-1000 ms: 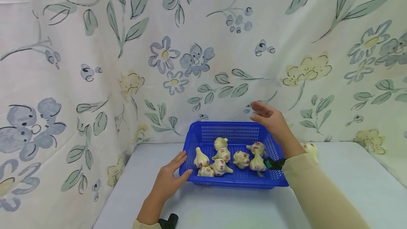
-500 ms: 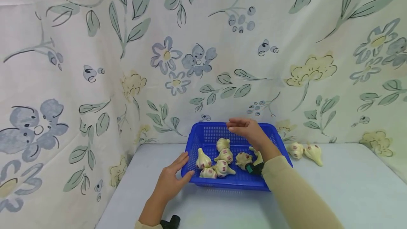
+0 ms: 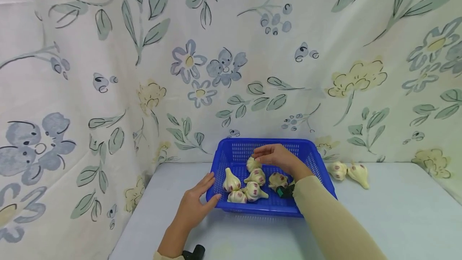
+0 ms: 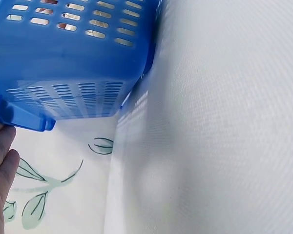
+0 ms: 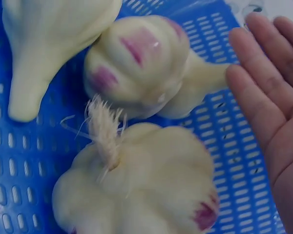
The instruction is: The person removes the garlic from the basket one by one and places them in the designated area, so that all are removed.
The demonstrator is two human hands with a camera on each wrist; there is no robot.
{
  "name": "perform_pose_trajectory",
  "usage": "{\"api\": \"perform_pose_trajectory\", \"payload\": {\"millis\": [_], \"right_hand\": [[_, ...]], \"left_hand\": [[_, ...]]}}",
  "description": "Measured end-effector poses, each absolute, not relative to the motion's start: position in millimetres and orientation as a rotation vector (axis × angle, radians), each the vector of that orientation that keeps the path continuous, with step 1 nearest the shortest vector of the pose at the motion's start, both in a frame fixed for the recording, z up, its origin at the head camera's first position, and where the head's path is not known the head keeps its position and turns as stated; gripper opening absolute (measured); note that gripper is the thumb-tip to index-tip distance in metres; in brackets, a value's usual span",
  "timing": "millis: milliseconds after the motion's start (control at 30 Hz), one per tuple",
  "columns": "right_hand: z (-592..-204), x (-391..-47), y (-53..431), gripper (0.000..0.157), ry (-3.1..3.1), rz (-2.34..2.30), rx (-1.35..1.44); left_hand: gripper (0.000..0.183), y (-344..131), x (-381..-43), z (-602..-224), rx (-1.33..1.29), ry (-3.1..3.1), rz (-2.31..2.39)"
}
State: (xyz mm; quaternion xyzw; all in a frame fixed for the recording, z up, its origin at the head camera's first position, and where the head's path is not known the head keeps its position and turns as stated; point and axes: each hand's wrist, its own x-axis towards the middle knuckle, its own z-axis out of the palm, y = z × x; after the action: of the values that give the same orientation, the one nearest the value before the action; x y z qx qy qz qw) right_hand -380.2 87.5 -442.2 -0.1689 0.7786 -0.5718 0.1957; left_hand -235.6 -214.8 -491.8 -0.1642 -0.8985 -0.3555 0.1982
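A blue plastic basket point(image 3: 263, 211) with slotted walls holds several pale garlic bulbs with purple patches. My left hand point(image 3: 195, 200) rests at its front left corner, thumb and fingers spread along the rim; in the left wrist view the fingers point(image 4: 2, 161) touch the rim's edge. My right hand point(image 3: 279, 157) is inside the basket, fingertips right at the rearmost garlic bulb point(image 3: 252, 165). In the right wrist view its fingers point(image 5: 263, 63) are extended beside a bulb's stem point(image 5: 212, 78), and a bulb with a frayed root tuft point(image 5: 136, 180) lies nearer the camera.
Two more garlic bulbs point(image 3: 358, 175) lie on the white table point(image 3: 390, 212), right of the basket. A floral cloth point(image 3: 231, 71) hangs behind the table and along the left side. My right forearm sleeve point(image 3: 332, 216) crosses over the basket's front right corner.
My right hand has moved left and down, from above the basket's back right rim to the rearmost garlic bulb. The two bulbs on the table came into full view. The left hand stays at the rim.
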Motion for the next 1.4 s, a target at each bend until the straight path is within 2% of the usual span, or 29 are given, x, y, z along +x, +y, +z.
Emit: {"api": "perform_pose_trajectory", "payload": {"millis": [200,867,1133,1400], "right_hand": [[-447,-382,88,0.042,2.215,-1.481,-0.502],[-457,-380,90,0.063,2.28,-1.186,-0.596],[-459,-380,89,0.062,2.324,-0.943,-0.629],[-462,-381,89,0.063,2.334,-0.893,-0.622]], "left_hand": [[0.056,-215,-235,-489,-0.466,-2.494,-0.994],[0.056,-214,-234,-488,-0.434,-2.536,-1.008],[0.056,-213,-233,-486,-0.409,-2.561,-1.026],[0.057,-212,-233,-485,-0.418,-2.554,-1.026]]}}
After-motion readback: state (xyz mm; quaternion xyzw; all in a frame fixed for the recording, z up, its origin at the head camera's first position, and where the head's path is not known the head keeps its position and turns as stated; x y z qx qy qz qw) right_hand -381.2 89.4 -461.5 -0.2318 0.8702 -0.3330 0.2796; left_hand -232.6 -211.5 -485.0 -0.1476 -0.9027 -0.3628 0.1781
